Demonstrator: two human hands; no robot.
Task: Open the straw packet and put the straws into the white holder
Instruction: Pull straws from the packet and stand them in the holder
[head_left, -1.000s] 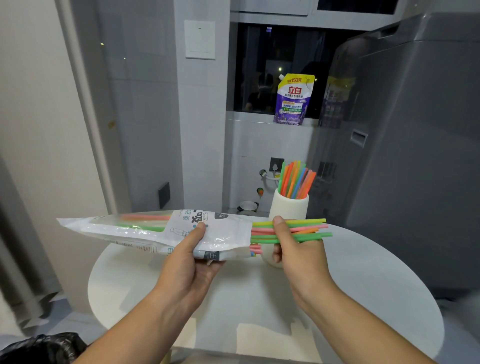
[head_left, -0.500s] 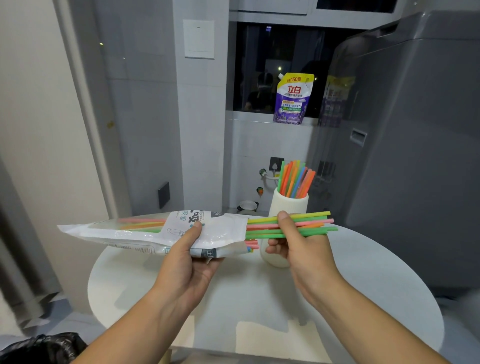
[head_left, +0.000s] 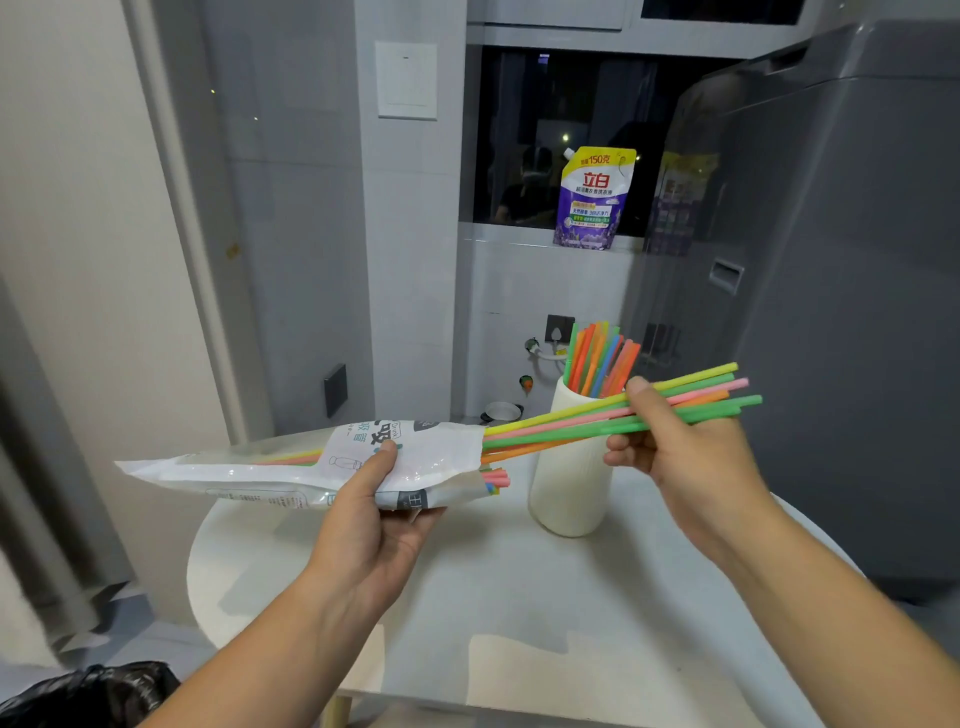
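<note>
The left hand (head_left: 374, 519) grips the packet (head_left: 291, 470) above the desk (head_left: 519, 597), while the right hand (head_left: 680, 457) fingers (head_left: 641, 397) pinch straws (head_left: 550, 426) partly inside it near the white holder (head_left: 569, 488); a loose pinch could scatter them.

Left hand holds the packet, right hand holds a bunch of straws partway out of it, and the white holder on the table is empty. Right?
Not quite. The white holder is not empty: the head view shows coloured straws standing in it. The rest holds: the left hand grips the packet, the right hand holds a bunch of straws partway out.
</note>
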